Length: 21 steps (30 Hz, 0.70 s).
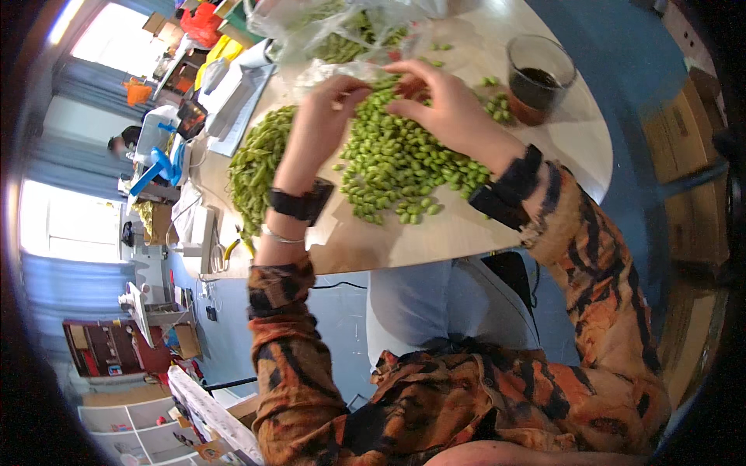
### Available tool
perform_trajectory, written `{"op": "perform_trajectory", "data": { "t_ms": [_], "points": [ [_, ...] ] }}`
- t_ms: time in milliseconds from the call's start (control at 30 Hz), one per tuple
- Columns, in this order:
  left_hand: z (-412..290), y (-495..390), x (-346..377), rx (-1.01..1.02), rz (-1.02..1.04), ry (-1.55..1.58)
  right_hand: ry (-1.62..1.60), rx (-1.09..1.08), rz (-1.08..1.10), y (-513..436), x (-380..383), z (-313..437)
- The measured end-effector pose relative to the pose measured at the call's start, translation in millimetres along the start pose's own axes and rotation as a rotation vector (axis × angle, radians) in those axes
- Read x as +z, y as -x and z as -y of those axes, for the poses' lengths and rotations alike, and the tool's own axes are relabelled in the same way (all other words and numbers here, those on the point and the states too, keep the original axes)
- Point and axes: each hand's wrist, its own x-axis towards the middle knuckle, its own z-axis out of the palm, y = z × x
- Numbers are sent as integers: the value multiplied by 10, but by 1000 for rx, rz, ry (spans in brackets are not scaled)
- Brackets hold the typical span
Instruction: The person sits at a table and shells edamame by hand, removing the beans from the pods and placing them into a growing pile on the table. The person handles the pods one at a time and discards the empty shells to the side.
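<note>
Shelled green beans [402,163] lie in a wide heap on the pale tabletop [326,250]. My left hand [329,113] is at the heap's far left side, thumb and forefinger pinched together; whether something small is between them cannot be told. Over the heap's far part, my right hand [434,102] has its thumb and fingers curled apart, close to a green pod partly hidden there. A pile of green pods [256,163] lies left of my left wrist. Beyond both hands, a clear plastic bag [326,35] holds more pods.
A glass with dark liquid [539,81] stands at the right, near a few loose beans [498,108]. Yellow-handled pliers [236,247] and scissors [219,256] lie at the left edge. Papers [239,122] are at the far left. Cardboard boxes [688,175] stand on the right.
</note>
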Motion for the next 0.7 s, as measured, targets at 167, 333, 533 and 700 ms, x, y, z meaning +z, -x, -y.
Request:
{"op": "perform_trajectory", "data": {
  "t_ms": [167,333,533,700],
  "points": [
    [-145,32,78,153,-37,-95,-24,133,-8,-31,-92,50],
    [-55,180,38,221,4,-99,-38,92,61,16,-58,43],
    [-82,217,61,308,-4,-116,-64,160,85,33,-68,118],
    [-66,237,132,274,-49,-31,-179,150,88,36,-55,56]
  ]
}}
